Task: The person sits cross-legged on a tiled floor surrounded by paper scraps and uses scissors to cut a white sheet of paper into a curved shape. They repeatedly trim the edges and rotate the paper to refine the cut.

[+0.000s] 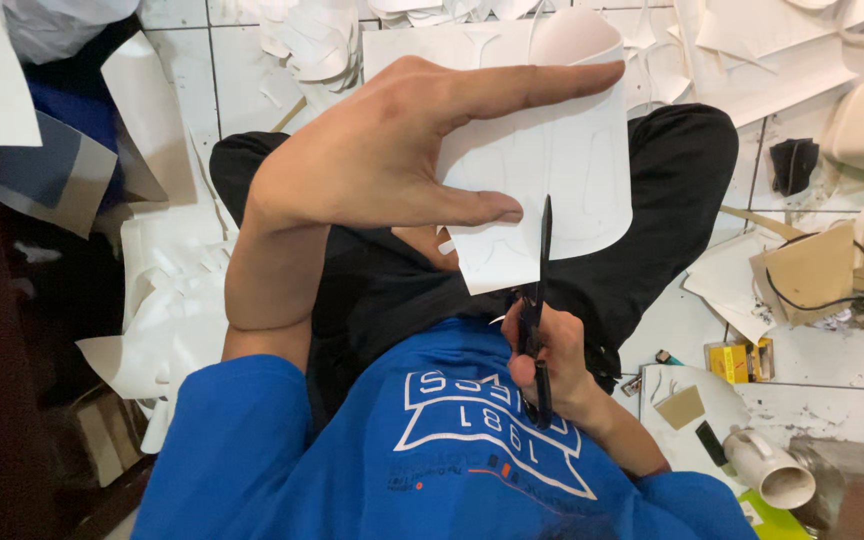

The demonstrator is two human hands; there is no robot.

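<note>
1. The sheet of paper (562, 160) is seen as white, marked with faint grey outlines.
2. The scissors (540, 300) are black.
3. The T-shirt (352, 450) is blue, printed in white.
4. The trousers (652, 200) are black.
5. The mug (767, 465) is white.

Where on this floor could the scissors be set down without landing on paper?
Bare tile shows at the right, between the cardboard piece and the white mug. A smaller bare strip lies at the top left beside the curled sheet. The left side and top edge are crowded with paper offcuts.
</note>
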